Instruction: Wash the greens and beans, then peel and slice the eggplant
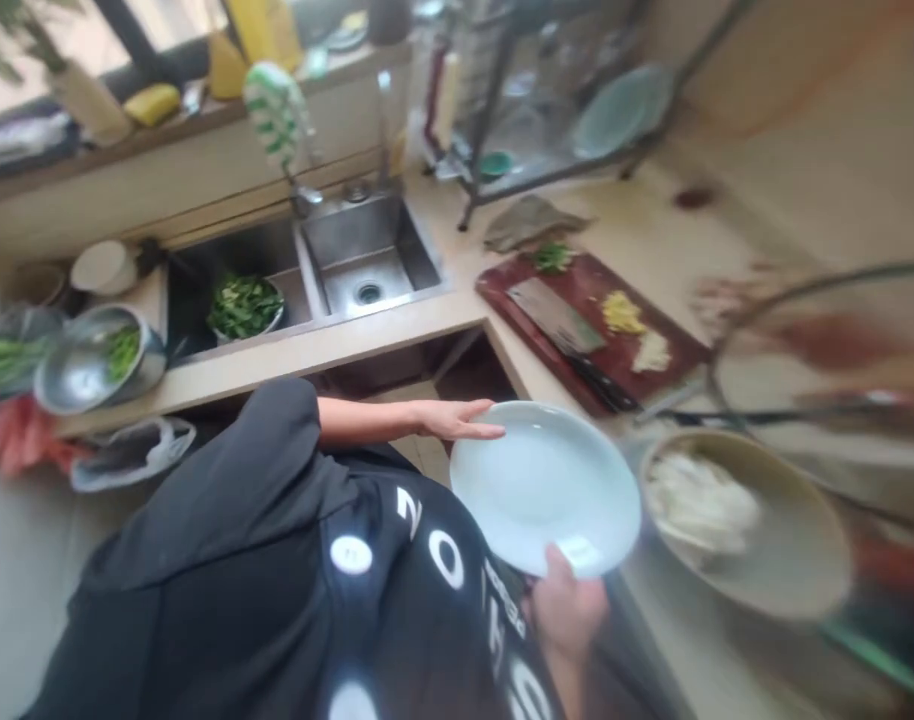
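Note:
A large white plate (543,480) is held in front of my body, above the gap beside the counter. My left hand (461,418) grips its upper left rim, with fingers showing over the edge and the rest passing underneath. At the near right rim my right hand (569,605) holds on, its thumb on the upper face; that hand is blurred and its other fingers are hidden below. Nothing lies on the plate. Just right of it is a shallow bowl (787,545) with a white heap of food (701,500) in it.
Beyond the plate lies a dark red cutting board (521,275) with a cleaver (554,315) and chopped yellow and pale bits. A double sink (374,255) holds a bowl of leafy greens (243,305). A metal basin (74,375) stands left; a dish rack (494,110) rises behind.

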A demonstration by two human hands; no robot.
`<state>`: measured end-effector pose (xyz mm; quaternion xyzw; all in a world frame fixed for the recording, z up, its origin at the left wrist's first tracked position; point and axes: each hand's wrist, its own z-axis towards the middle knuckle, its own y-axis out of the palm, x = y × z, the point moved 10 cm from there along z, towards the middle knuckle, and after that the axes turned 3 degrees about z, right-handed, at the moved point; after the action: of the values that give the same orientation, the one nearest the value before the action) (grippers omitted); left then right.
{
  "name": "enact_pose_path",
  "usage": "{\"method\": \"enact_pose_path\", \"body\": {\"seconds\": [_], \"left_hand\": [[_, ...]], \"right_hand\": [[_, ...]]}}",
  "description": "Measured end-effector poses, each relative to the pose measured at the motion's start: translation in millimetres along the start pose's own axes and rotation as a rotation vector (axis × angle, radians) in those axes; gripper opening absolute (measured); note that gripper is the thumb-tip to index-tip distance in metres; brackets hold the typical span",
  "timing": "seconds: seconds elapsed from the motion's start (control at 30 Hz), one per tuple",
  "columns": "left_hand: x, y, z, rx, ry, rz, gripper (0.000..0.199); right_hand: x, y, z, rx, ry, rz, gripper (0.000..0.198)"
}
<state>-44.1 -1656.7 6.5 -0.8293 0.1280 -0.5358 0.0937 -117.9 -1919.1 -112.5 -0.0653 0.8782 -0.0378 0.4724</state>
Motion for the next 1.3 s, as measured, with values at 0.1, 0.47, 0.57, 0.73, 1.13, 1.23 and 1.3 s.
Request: {"method": "enact_pose_path", "body": {"seconds": [0.1,0.47,0.57,0.73,1.13,1.23,1.3], "left_hand": [[-11.5,-68.2,-45.5,0.119,0.003,-0.138,0.071],[-82.3,-310.0,-241.5,0.919,0.046,-0.446,0.058],[-96.2,-374.4,-283.9,1.15,0.014,-0.404,0.051],[-101.7,-450.4,-280.1,1.272,-0.001,-0.374,0.054],[-94.7,-463.3,-106.1,1.246,-0.007,-0.547,0.04],[-96.4,-466.0,-72.3,1.29,-0.009,-0.544,0.042],[-97.4,-468.9,-53.7,1.317,-0.015,-0.537,0.044]], "right_hand": [[-64.1,69.6,18.8,-0.183,-0.115,0.006,0.054],[-202.0,400.8,-37.8,-1.047,-0.277,-0.207,0.047],[-250.3,470.6,-33.5,-1.1,-0.261,-0.146,0.06],[-369.5,536.3,36.5,-0.867,-0.479,-0.183,0.041],[-511.9,733.1,57.6,-1.046,-0.75,-0.586,0.034],[-511.0,768.7,46.0,-1.244,-0.706,-0.553,0.039],[-507.7,785.5,41.0,-1.326,-0.656,-0.559,0.04]]}}
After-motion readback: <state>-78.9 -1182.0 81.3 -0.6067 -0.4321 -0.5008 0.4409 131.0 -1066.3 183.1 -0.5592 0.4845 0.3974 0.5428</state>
